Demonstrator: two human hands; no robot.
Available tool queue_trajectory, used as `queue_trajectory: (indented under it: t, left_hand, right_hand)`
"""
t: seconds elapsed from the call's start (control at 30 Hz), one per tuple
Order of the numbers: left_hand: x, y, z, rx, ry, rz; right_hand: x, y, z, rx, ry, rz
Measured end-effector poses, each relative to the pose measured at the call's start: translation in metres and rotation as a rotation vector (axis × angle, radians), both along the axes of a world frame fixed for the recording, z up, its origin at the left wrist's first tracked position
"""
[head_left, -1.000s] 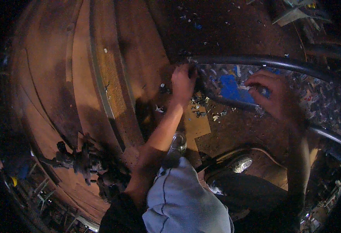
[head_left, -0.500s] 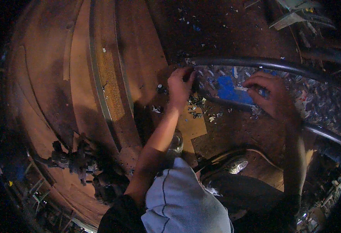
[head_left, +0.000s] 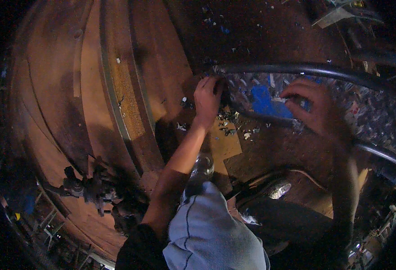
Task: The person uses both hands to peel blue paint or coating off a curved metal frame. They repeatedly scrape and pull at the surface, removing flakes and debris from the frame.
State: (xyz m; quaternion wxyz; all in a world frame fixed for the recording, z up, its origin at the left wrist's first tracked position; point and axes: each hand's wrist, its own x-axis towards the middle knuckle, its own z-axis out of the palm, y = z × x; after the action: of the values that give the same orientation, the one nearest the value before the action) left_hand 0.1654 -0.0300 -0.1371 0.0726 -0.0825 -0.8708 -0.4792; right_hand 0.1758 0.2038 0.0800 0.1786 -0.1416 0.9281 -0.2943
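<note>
Dim interior, edges of the frame near black. A brown floor (head_left: 270,153) takes up the middle. Long brown sheets (head_left: 63,90) run down the left half, a grainy ochre strip (head_left: 132,110) among them. Dark jointed hardware (head_left: 96,191) sits lower left. A pale angular object (head_left: 337,15) shows upper right; clutter lower right is too dark to sort. The person's pale blue-grey trouser leg (head_left: 216,229) fills the lower centre, with a shoe (head_left: 279,190) to the right of it.

A raised-pattern panel (head_left: 373,112) lies across the right half, between a dark upper tube (head_left: 297,68) and a lower tube (head_left: 380,154). It bears a blue patch (head_left: 263,101) toward its left part. Small pale and dark scraps (head_left: 227,118) are scattered just below the panel's left end.

Left hand (head_left: 208,101) is at the panel's left end, left of the blue patch; right hand (head_left: 309,108) is over the panel, just right of that patch.

Left hand: fingers bent, tips in shadow; cannot tell whether it grips the end or merely touches. Right hand: fingers arched, thumb below, a gap showing between them. A small pale bit (head_left: 277,99) lies at the fingertips; whether pinched or only behind them, cannot tell.
</note>
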Motion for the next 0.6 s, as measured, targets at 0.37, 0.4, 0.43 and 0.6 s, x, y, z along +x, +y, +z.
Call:
queue_trajectory:
  t: [0.37,0.4,0.43,0.6]
  left_hand:
    - [0.000,0.005,-0.004,0.098,-0.063,0.007]
    - [-0.001,0.005,-0.005,0.097,-0.060,-0.001]
    - [-0.002,0.004,-0.006,0.095,-0.062,-0.008]
    - [-0.004,0.007,-0.011,0.101,-0.037,-0.003]
  right_hand:
    - [-0.004,-0.001,0.002,0.107,0.025,0.004]
    - [-0.003,0.000,0.002,0.123,0.055,-0.006]
    - [-0.003,-0.001,0.001,0.114,0.041,-0.001]
    - [-0.007,-0.002,0.003,0.049,-0.040,-0.022]
